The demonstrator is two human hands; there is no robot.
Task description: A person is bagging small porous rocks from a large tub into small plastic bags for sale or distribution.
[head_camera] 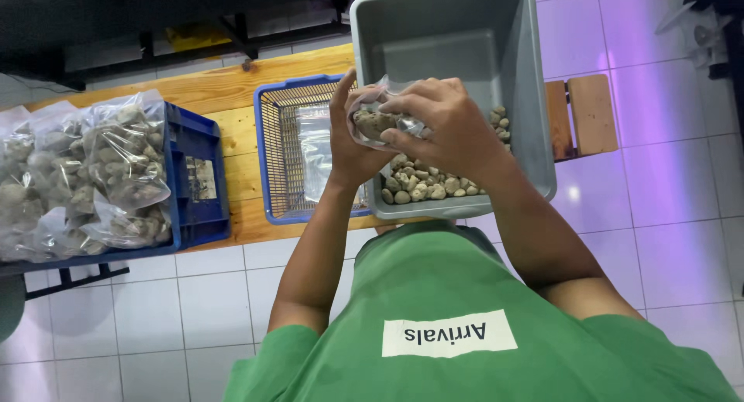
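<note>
My left hand point(350, 142) holds a small clear plastic bag point(370, 100) from behind, above the near end of a grey plastic tub point(465, 30). My right hand point(446, 123) grips the bag's front, fingers wrapped over a brownish stone point(373, 123) inside it. Several pale pebbles point(422, 183) lie in the tub's near end, just under my hands. How full the bag is stays hidden by my fingers.
A blue mesh basket point(279, 139) with flat clear bags stands left of the tub on a wooden bench point(232, 80). Further left, a blue crate point(198, 177) holds several filled bags of stones point(85, 177). A small wooden stool point(581, 115) stands right. White tiled floor point(194, 309) lies below.
</note>
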